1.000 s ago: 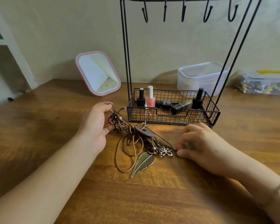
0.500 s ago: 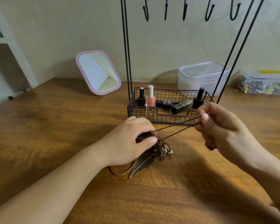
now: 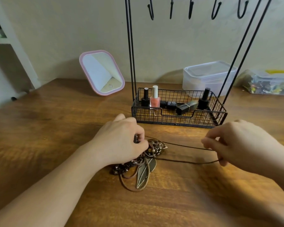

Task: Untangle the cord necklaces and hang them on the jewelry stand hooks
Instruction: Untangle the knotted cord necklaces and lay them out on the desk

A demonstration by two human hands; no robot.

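So the tangle of cord necklaces (image 3: 138,159) was sitting on the wooden surface (image 3: 56,128) toward the near edge, just in front of the jewelry stand (image 3: 179,115). It was a messy clump of brown cords and beads, with a bronze feather pendant (image 3: 145,172) sticking out on the near side and a loop of lighter cord curling out under it.

The left hand (image 3: 121,143) was down on top of the tangle, fingers curled in, and its grip looked pinched on something small and dark at the top of the clump, though I couldn't tell exactly what. The right hand (image 3: 236,145) was off to the right, well apart from the clump, fingers curled in a tight grip on a thin dark cord (image 3: 185,154). That cord ran in two strands from the tangle across to the right hand, one near the fingertips and one lower down by the palm, both fairly straight.

The hooks (image 3: 191,9) along the stand's top bar were bare. Down in its wire basket there were some nail polish bottles (image 3: 155,99), a pink one standing plus a few black ones, one of them lying flat.

Behind all that, near the far edge, a pink-framed mirror (image 3: 102,72) leaned to the left and a clear plastic box (image 3: 208,76) sat to the right.
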